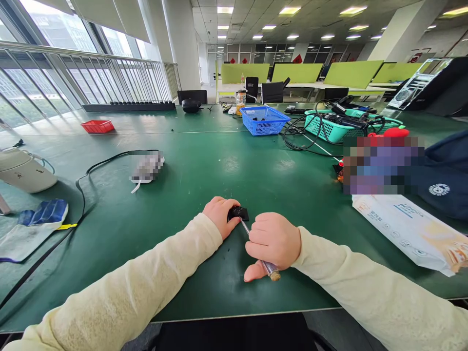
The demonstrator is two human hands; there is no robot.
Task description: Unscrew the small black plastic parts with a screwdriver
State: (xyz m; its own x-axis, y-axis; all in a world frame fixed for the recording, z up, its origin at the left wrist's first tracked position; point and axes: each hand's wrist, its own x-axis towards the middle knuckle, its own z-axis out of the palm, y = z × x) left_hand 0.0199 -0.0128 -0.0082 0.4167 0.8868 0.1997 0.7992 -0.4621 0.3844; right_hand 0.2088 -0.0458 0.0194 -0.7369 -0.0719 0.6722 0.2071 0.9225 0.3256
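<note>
A small black device [239,212] lies on the green tabletop in front of me, its details too small to make out. My left hand [221,215] is closed around its left side, with fingers over the top edge and the thumb along the near edge. In my right hand [272,241] is a screwdriver [270,269] with a clear handle and a tan end cap. Its thin metal shaft points up and left, and the tip meets the device's near edge beside my left thumb. The right fist wraps the handle, thumb stretched out below.
A blue basket [263,122] and a teal basket [325,130] with tangled black cables stand at the back. At the right lies a white plastic package [405,229]. A red tray [98,126], a blurred pale object [148,167] and a black strap [82,195] are to the left.
</note>
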